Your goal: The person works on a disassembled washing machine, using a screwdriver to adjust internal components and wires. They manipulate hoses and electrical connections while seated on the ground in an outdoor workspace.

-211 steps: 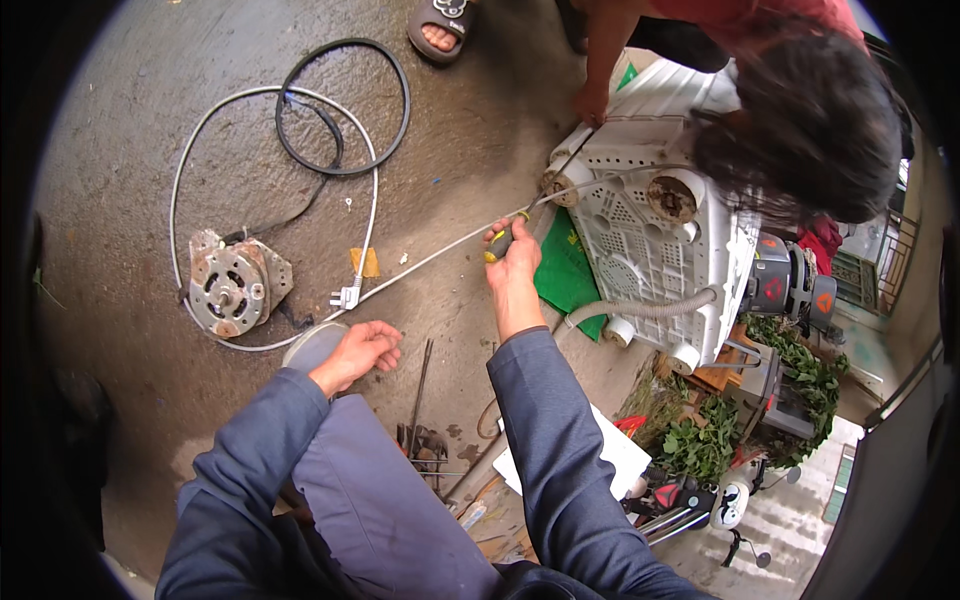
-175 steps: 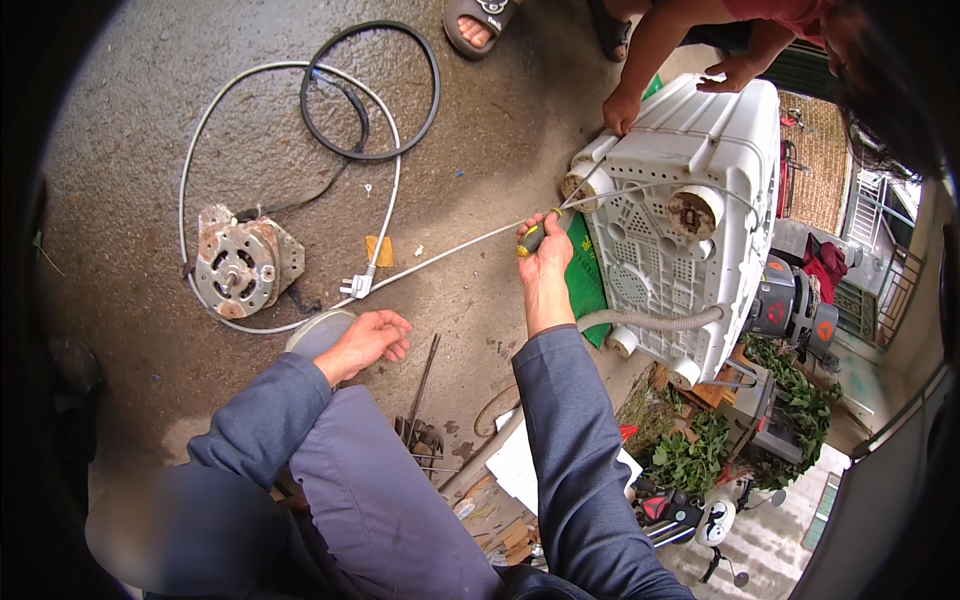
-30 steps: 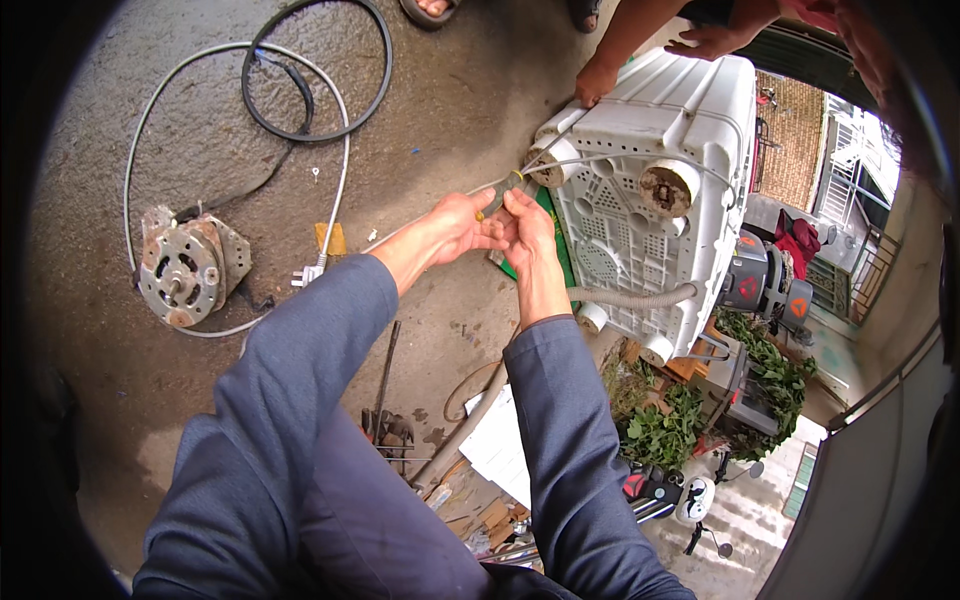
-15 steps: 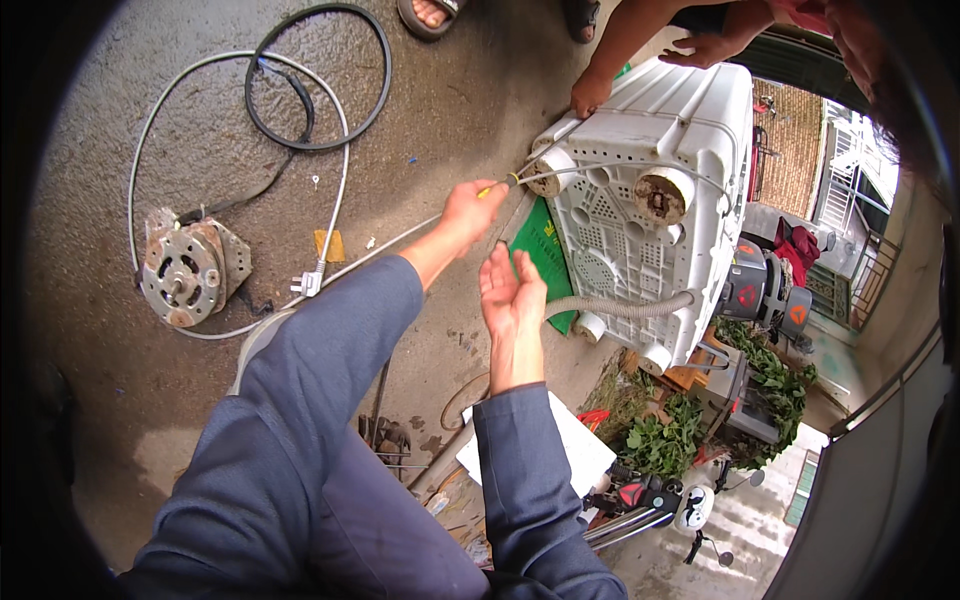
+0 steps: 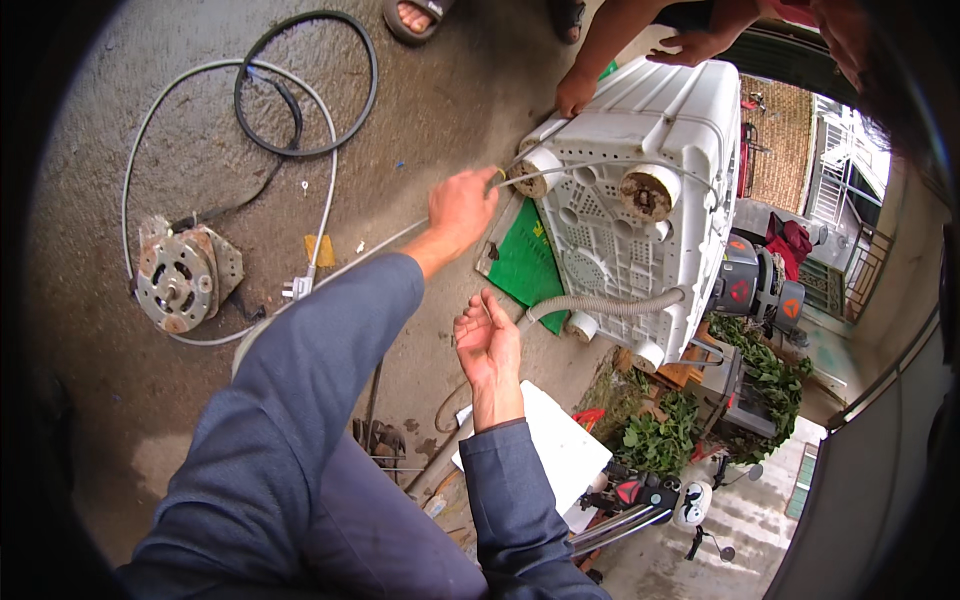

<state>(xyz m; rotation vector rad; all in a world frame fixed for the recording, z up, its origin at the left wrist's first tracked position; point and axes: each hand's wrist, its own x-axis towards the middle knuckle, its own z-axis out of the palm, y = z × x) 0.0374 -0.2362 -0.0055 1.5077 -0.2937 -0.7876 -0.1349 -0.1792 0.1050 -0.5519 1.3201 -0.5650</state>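
My left hand (image 5: 462,212) is closed around a screwdriver (image 5: 498,177). Most of its yellow-and-black handle is hidden in my fist, and its tip is hard to make out near a round foot (image 5: 537,174) of the white washing machine (image 5: 600,225). That machine lies on its side with its perforated base facing me. Below, my right hand (image 5: 488,345) is open, palm up and holding nothing, close to the end of a grey corrugated drain hose (image 5: 610,303). A grey cable (image 5: 610,168) runs across the machine's base.
Another person's hand (image 5: 575,92) rests on the machine's upper side. A motor (image 5: 178,282), black rubber ring (image 5: 372,75) and plug (image 5: 298,288) lie on the floor at left. Green sheeting (image 5: 530,255) sits under the machine. White board (image 5: 545,435) and leafy greens (image 5: 660,430) are lower right.
My left hand has moved slightly left and covers more of the screwdriver. My right hand has drawn down and left, away from the machine. The whole view has shifted slightly.
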